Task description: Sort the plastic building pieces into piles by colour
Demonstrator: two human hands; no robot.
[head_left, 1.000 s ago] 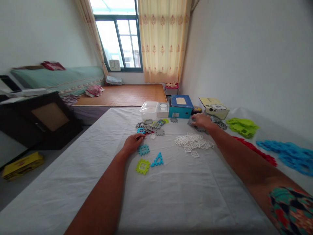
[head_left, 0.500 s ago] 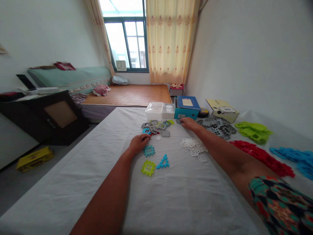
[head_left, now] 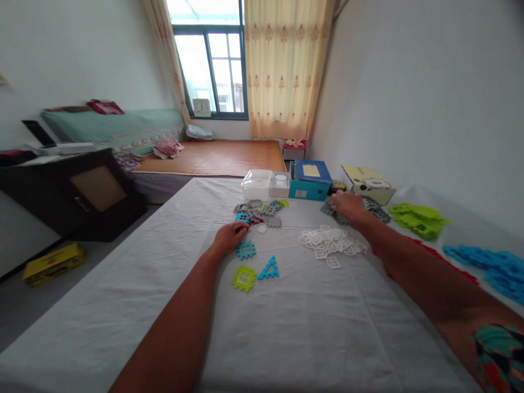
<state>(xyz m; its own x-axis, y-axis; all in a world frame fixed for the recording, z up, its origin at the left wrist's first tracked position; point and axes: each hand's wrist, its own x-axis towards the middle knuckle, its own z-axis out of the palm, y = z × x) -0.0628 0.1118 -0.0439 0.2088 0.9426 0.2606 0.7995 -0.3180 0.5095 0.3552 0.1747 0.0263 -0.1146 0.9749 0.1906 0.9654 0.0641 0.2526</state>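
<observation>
My left hand [head_left: 231, 238] rests on the table with fingers curled together at the near edge of a mixed pile of interlocking plastic pieces [head_left: 254, 211], mostly grey. What its fingers hold, if anything, is hidden. Just below lie a teal square piece [head_left: 246, 250], a lime green square piece [head_left: 244, 278] and a blue triangular piece [head_left: 269, 268]. Farther right, my right hand [head_left: 347, 205] is closed at the left part of a heap of grey interlocking pieces [head_left: 376, 209], with grey piece edges under its fingertips. White lattice inserts [head_left: 329, 242] lie in a loose heap nearer me.
Along the table's far edge stand a clear plastic box [head_left: 257, 184], a blue box [head_left: 310, 180] and a yellow carton [head_left: 368, 184]. Lime green pieces [head_left: 417, 220], blue pieces [head_left: 489, 267] and red pieces [head_left: 446, 262], partly behind my right forearm, lie by the wall.
My right hand has moved right, from in front of the blue box with a grey piece to the grey heap. My left hand has stayed nearly in place.
</observation>
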